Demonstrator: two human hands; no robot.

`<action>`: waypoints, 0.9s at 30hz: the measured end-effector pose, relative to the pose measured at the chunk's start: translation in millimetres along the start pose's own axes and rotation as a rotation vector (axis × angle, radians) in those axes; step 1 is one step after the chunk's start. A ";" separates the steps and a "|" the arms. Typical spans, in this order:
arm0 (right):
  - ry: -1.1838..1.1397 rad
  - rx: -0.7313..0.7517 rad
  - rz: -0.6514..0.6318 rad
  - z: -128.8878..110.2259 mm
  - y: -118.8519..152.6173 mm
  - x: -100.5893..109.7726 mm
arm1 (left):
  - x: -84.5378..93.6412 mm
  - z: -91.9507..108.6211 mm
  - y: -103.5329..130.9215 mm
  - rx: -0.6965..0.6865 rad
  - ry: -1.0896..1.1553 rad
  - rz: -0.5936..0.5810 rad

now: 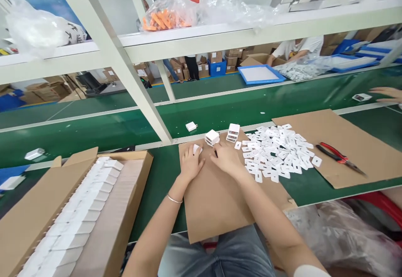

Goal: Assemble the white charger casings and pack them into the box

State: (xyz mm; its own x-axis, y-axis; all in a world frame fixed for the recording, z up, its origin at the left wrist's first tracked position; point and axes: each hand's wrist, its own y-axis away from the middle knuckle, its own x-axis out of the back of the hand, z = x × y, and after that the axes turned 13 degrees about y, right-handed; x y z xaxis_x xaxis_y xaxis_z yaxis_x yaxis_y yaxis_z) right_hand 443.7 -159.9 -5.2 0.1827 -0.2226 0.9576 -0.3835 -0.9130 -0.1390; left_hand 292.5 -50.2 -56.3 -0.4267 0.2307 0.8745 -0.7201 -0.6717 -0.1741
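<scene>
My left hand (190, 165) rests on a brown cardboard sheet (216, 201), its fingers closed over a white plastic piece (197, 148) that is mostly covered. Just to the right, my right hand (226, 157) has curled fingers low on the sheet; a small dark spot shows at the fingertips, too small to name. Beyond the hands stand white charger blocks (212, 137), close together, and more white charger blocks (233, 132), stacked. A heap of flat white plates with slots (276, 151) spreads to the right of my right hand.
At left, an open carton (125, 210) holds rows of white charger pieces (75, 218). Red-handled pliers (341, 158) lie on another cardboard sheet (361, 143). A charger (191, 126) lies on the green belt (216, 111). A co-worker's hand (387, 94) reaches in at far right. A shelf post (138, 88) rises ahead.
</scene>
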 end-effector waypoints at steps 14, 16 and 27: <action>0.270 -0.793 0.185 270.3 33.9 -13.3 | 1.5 -29.1 -0.4 -0.014 0.133 0.053; 0.245 -0.781 0.172 286.5 23.5 -7.0 | 1.0 -29.9 -1.9 -0.015 0.138 0.050; 0.056 -0.691 0.067 322.7 -35.2 -5.5 | 1.8 -39.9 -3.5 0.003 0.212 0.038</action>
State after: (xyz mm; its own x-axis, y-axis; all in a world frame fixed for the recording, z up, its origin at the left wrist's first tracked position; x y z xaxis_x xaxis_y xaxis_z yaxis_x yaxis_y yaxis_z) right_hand 748.4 -236.9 -87.0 0.0984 -0.2360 0.9668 -0.8840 -0.4669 -0.0241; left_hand 272.5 -19.4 -72.2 -0.5594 0.3476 0.7525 -0.6997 -0.6848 -0.2038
